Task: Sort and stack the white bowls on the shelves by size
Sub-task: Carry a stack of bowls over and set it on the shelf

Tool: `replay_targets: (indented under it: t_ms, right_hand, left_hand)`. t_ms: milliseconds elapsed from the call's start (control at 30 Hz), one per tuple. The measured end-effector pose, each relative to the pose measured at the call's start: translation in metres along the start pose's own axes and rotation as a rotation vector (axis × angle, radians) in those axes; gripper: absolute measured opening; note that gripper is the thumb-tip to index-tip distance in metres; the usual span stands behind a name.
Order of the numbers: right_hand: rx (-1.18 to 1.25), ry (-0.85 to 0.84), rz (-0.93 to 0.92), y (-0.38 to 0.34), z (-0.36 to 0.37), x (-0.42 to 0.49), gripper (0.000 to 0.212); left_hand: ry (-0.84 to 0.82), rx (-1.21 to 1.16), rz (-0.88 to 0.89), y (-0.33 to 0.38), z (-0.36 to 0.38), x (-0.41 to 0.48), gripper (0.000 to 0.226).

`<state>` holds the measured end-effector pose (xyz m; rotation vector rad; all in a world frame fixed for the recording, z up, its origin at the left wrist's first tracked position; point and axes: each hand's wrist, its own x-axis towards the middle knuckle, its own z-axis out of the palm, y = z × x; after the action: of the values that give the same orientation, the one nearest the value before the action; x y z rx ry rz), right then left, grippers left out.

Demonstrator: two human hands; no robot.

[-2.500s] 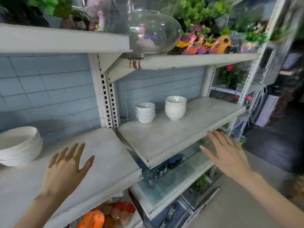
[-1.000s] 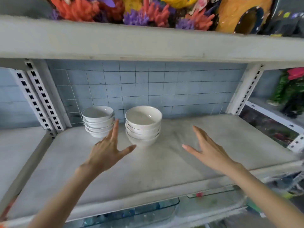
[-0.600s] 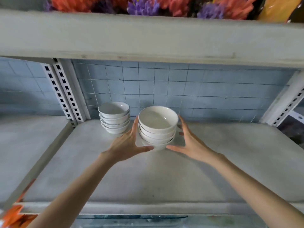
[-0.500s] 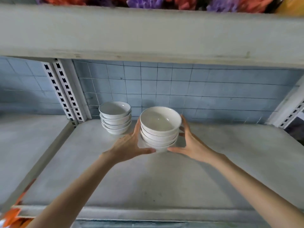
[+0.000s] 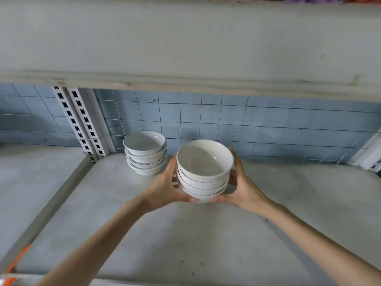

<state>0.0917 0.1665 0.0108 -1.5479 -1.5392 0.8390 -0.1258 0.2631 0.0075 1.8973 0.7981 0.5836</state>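
The left hand [image 5: 165, 186] and right hand [image 5: 243, 188], apart and empty a second ago, now curl round the stack of deep white ceramic bowls [image 5: 204, 172] over the grey shelf board [image 5: 185, 244], beside the shallower dark-rimmed white bowl stack [image 5: 145, 153]; that size group looks ready to move.

Blue tiled wall [image 5: 226, 116] behind a grey shelf [image 5: 185, 234], with 2 slotted white uprights [image 5: 86, 120].

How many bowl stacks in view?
2. The held stack is gripped between left hand and right hand; the back stack stands on the shelf by the wall, left of it. More may sit out of frame.
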Motion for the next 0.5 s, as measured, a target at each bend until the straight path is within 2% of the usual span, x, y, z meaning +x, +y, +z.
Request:
replay_targets:
  t_ms: [500]
  right_hand:
    - [0.131, 0.063, -0.218, -0.051, -0.033, -0.056, 0.125]
  left_hand:
    - [0.222, -0.116, 0.164, 0.074, 0.023, -0.061, 0.122]
